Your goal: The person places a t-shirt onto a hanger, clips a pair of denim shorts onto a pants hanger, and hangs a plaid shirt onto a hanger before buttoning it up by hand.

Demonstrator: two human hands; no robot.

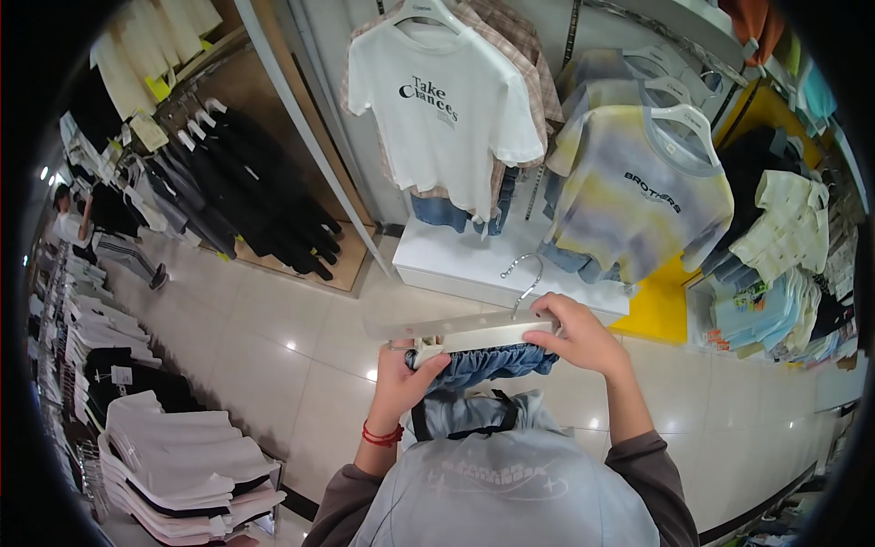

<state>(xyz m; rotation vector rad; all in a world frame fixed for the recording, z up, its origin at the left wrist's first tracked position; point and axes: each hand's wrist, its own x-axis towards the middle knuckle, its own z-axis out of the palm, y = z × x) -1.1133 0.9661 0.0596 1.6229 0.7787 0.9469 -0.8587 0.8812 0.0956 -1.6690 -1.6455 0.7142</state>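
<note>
A white clip hanger [488, 335] with a silver hook is held level in front of my chest. Blue denim bottoms [490, 366] with a gathered elastic waist hang from its lower side; their lower part is mostly hidden. My left hand [401, 376] is closed around the clip at the hanger's left end, thumb on top. At the opposite end, my right hand [583, 339] pinches the hanger beside the waistband, fingers over the upper edge. Just below the denim is the light grey-blue top [506, 483] that I wear, with a dark-trimmed neckline.
Ahead hang a white T-shirt [447, 114] and a tie-dye sweatshirt [643, 187] above a white platform [456, 273]. Black trousers [260, 182] hang at left. Folded shirts [182, 447] are stacked at lower left. A person [118, 242] is at far left.
</note>
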